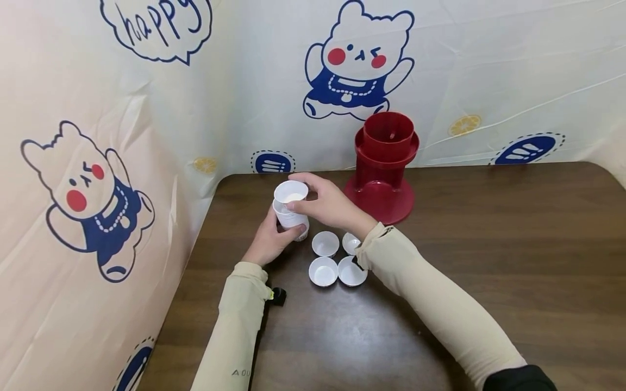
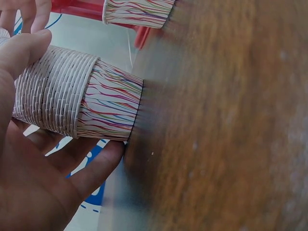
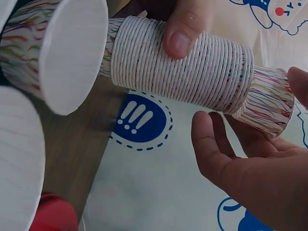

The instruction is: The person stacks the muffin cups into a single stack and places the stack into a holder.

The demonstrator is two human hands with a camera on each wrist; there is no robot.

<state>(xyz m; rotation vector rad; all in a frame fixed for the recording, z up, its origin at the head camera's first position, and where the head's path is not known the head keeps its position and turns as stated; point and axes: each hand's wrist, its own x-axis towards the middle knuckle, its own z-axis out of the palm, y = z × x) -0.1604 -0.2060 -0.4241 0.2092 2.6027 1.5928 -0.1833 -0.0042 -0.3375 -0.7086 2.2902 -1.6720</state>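
Toward the far left of the desk [image 1: 489, 244], your left grip [image 1: 269, 239] curls round the cup stack [image 1: 293, 220] (striped near its base) — and your right grip [image 1: 332, 203] pinches the top cup [image 1: 289, 190], which sticks partly out. Four more cups [image 1: 323, 271] stand just beside, nearer you than the red stand [image 1: 381, 174].
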